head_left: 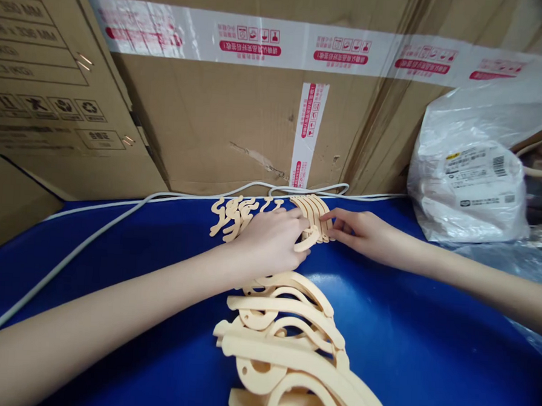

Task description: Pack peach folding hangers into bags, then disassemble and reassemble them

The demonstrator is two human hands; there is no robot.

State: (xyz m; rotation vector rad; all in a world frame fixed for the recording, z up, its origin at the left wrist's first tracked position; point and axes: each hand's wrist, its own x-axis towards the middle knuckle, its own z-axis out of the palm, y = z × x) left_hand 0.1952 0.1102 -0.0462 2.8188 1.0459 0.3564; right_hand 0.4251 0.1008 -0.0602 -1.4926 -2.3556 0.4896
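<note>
Several cream-coloured curved foam pieces lie on a blue table. A big loose heap of these pieces sits near me at the bottom centre. Farther back, a neat row of pieces stands side by side, with smaller pieces to its left. My left hand rests over the near end of that row, fingers curled on one curved piece. My right hand touches the row's right side with fingers stretched out and close together.
Large cardboard boxes with red-and-white tape wall off the back of the table. A white cable runs along their base and off to the left. A crumpled clear plastic bag with labels lies at the right.
</note>
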